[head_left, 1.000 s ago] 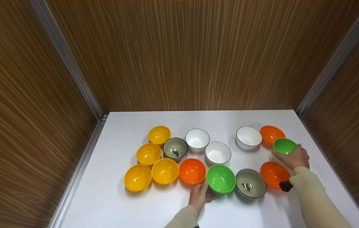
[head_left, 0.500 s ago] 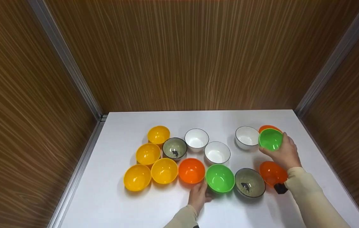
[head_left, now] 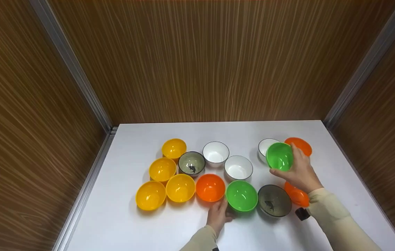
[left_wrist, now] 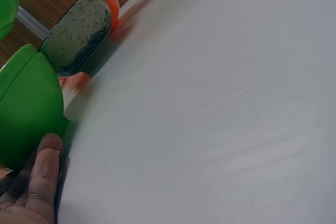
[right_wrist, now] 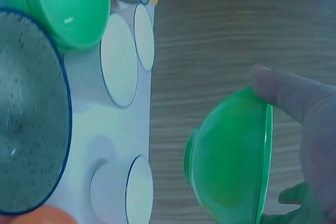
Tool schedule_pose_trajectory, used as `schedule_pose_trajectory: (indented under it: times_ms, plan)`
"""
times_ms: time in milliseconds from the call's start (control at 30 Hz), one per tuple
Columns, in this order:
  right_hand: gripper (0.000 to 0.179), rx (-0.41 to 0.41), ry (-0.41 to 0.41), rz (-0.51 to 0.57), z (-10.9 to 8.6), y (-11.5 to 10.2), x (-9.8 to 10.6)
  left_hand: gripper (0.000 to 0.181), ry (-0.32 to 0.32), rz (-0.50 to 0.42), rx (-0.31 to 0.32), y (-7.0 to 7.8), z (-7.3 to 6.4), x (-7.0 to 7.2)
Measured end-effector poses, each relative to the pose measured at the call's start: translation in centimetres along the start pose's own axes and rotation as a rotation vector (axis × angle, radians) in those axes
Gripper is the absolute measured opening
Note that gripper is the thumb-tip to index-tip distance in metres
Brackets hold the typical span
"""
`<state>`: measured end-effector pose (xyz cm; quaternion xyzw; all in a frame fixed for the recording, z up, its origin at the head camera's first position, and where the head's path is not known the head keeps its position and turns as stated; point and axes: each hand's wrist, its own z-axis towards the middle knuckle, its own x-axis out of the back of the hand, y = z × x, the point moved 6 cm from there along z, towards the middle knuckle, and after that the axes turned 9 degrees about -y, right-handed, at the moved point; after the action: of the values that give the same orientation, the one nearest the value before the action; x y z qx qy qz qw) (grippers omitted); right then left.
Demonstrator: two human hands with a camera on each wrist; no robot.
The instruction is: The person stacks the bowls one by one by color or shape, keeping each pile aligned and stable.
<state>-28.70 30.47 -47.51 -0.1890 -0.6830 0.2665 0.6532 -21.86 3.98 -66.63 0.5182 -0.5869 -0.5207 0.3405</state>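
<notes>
My right hand [head_left: 303,172] grips a green bowl [head_left: 279,157] by its side and rim, raised above the table and overlapping a white bowl [head_left: 264,148] in the head view. In the right wrist view the held bowl [right_wrist: 228,156] appears side-on, with the thumb at its rim. My left hand [head_left: 217,215] holds the lower side of another green bowl [head_left: 241,196] in the front row. In the left wrist view its fingertips lie against that bowl's [left_wrist: 31,108] base, and a second green edge shows at the rim. An orange bowl [head_left: 210,188] stands just left of it.
Several yellow bowls [head_left: 151,196] stand at the left. A grey speckled bowl [head_left: 192,163] and two white bowls [head_left: 216,152] are in the middle. To the right are another grey bowl [head_left: 275,201] and two orange bowls [head_left: 298,145]. Wood-grain panels [head_left: 197,69] enclose the white table.
My right hand has carried the green bowl leftward, from in front of the back orange bowl to over the white bowl. The left hand and its green bowl have stayed in place.
</notes>
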Motion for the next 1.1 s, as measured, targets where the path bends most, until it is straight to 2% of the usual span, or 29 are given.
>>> schedule_pose_trajectory:
  times_ms: [167, 433, 667, 933, 1100]
  plan:
    - [0.124, 0.048, -0.001, -0.012, -0.5, -1.5, -0.5, 0.052, 0.003, 0.024, -0.001, 0.0, 0.0, 0.0]
    - [0.122, 0.15, -0.018, -0.027, -1.1, -3.6, -1.8, 0.052, -0.004, 0.005, -0.001, 0.0, 0.1, 0.0]
    - [0.119, 0.259, -0.031, -0.043, -2.0, -5.2, -3.4, 0.052, -0.013, -0.007, 0.03, 0.0, 0.1, 0.0]
    - [0.124, 0.279, -0.128, -0.051, -2.6, -5.7, -6.3, 0.053, -0.009, 0.002, 0.031, -0.2, 0.0, 0.1]
    - [0.125, 0.279, -0.157, -0.091, -2.9, -5.7, -8.2, 0.053, -0.001, 0.0, 0.028, -0.2, 0.0, 0.0]
